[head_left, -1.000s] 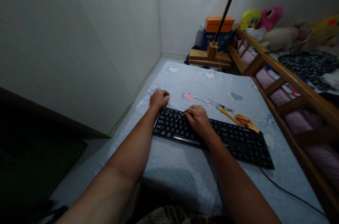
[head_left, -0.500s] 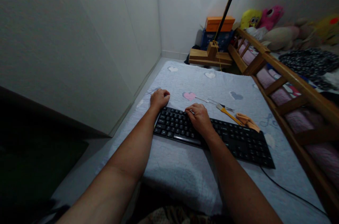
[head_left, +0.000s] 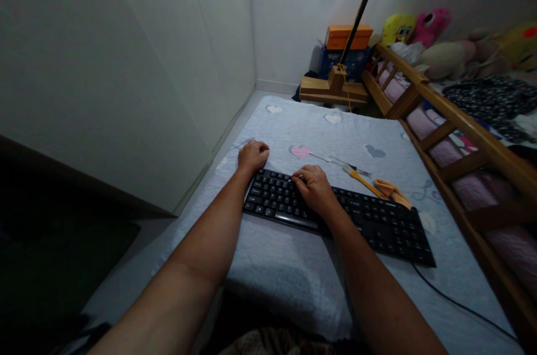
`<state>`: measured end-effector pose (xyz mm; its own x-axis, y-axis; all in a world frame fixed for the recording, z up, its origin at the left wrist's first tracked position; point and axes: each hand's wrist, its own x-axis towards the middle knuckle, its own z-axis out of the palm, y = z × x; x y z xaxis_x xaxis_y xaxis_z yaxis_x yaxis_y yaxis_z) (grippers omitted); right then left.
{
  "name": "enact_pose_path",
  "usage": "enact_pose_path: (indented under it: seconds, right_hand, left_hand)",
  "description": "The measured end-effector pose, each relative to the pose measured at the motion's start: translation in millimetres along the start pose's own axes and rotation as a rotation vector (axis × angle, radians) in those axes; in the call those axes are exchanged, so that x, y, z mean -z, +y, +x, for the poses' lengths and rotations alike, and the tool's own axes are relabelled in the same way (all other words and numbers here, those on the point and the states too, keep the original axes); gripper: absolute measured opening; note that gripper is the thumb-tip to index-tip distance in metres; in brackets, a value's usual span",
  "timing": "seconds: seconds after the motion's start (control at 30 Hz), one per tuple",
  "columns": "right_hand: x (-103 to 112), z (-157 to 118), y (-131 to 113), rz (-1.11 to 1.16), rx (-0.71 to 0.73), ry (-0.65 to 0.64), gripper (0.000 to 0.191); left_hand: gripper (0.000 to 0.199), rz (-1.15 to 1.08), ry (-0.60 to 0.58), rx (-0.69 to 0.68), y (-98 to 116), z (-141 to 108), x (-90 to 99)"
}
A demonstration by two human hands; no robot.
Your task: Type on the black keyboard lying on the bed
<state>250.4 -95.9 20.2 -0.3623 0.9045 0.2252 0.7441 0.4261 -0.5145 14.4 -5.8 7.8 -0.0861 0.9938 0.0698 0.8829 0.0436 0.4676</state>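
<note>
A black computer keyboard (head_left: 380,229) lies at a slant on the cloth-covered surface, its cable running off to the right. Just past its far left corner rests my left hand (head_left: 253,155), fingers curled in. Whether those fingers hold anything is hidden. My right hand (head_left: 314,186) lies over the middle of the keys, thumb and fingertips pinched together near the top row. What is in that pinch is too small to make out. Beyond the keyboard are a flat brush (head_left: 361,179) with a yellow handle, an orange-brown cloth (head_left: 392,193) and thin metal tools (head_left: 335,160).
A pale cloth with hearts (head_left: 289,126) covers the work surface. Wooden bed rails (head_left: 444,131) run along the right side, with plush toys (head_left: 430,28) behind. A wooden stand (head_left: 333,89) and an orange box (head_left: 348,37) are at the back. A white panel (head_left: 168,75) rises on the left.
My right fingertips have shifted very slightly to the left over the keys. The left hand and keyboard stay in place.
</note>
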Motion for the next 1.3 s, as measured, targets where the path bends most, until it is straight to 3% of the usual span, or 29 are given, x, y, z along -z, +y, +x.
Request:
enact_pose_path:
  seconds: [0.47,1.3]
  right_hand:
    - [8.8,-3.3,3.0,-0.033,-0.029,0.012,0.021]
    - [5.4,-3.5,2.7,-0.015,-0.025,0.008,0.022]
  left_hand:
    - [0.030,0.014,-0.027,0.006,1.9,-0.3,2.0]
    - [0.029,0.034,-0.033,0.006,1.1,0.3,0.4]
